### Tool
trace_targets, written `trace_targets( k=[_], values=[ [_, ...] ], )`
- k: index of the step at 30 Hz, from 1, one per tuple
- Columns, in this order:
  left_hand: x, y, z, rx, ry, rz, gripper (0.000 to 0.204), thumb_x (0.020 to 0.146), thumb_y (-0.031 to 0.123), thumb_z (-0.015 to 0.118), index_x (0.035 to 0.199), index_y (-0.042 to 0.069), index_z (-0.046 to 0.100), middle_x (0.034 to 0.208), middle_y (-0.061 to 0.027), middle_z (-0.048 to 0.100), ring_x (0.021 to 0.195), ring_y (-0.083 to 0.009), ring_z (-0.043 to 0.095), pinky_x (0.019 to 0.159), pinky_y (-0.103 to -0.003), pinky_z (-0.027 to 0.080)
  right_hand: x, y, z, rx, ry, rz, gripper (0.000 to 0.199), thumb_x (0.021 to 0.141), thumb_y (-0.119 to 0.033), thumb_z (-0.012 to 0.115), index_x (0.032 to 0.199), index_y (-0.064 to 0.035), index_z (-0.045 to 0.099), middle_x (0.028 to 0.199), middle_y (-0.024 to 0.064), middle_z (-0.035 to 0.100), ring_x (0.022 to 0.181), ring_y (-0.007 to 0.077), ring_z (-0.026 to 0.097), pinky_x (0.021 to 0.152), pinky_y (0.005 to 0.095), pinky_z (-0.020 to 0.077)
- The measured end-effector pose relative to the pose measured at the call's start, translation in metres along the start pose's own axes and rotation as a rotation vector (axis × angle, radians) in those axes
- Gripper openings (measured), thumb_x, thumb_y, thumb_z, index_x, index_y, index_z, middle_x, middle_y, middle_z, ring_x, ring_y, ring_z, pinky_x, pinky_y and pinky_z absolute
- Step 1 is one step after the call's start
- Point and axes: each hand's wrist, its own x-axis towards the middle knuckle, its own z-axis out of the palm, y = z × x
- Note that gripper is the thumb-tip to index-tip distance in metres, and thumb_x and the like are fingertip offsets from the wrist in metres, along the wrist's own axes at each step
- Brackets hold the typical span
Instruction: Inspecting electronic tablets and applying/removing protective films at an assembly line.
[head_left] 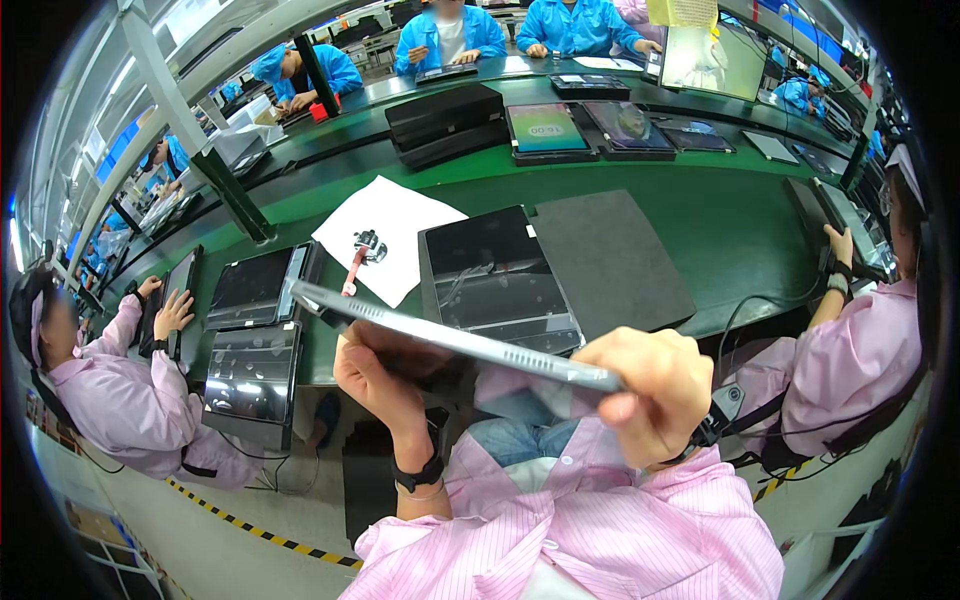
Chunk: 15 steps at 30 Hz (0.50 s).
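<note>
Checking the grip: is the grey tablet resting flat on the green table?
No, both hands, left hand and right hand, hold the tablet edge-on above the lap.

The tablet [455,340] held edge-on shows a smooth, grey metallic rim with a satin sheen and a row of small perforations. Behind it on the green bench [740,225], which looks smooth and faintly glossy, lies a second tablet [495,270] with a glossy black glass face. Right of that, a dark grey pad [610,260], matt, foam-like. Left of it, a white paper sheet [395,225], matt. Sleeves [620,520]: pink striped woven cloth.
</note>
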Motion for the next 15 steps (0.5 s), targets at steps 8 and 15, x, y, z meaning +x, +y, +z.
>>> trace_targets(
  k=[8,15],
  values=[
    [0.075,-0.019,-0.012,-0.901,-1.247,0.017,0.075,0.099,0.054,0.025,0.089,-0.010,0.062,0.079,-0.0327,0.062,0.069,-0.0414,0.065,0.056,-0.046,0.057,-0.006,-0.006,0.014,0.468,-0.360,-0.271,0.041,0.091,-0.031,0.061,0.064,-0.0025,0.051,0.060,0.0048,0.051,0.045,0.0157,0.048,0.038,0.0279,0.0338],
    [0.062,-0.011,-0.013,-0.846,-0.969,-0.171,0.083,0.097,0.057,0.003,0.070,-0.001,0.056,0.062,-0.0219,0.058,0.051,-0.0305,0.055,0.046,-0.038,0.051,-0.005,-0.017,0.017,0.663,-0.345,0.483,0.035,0.098,-0.019,0.048,0.068,-0.0009,0.052,0.058,0.0038,0.056,0.046,0.0100,0.050,0.043,0.0234,0.0373]
  ],
)
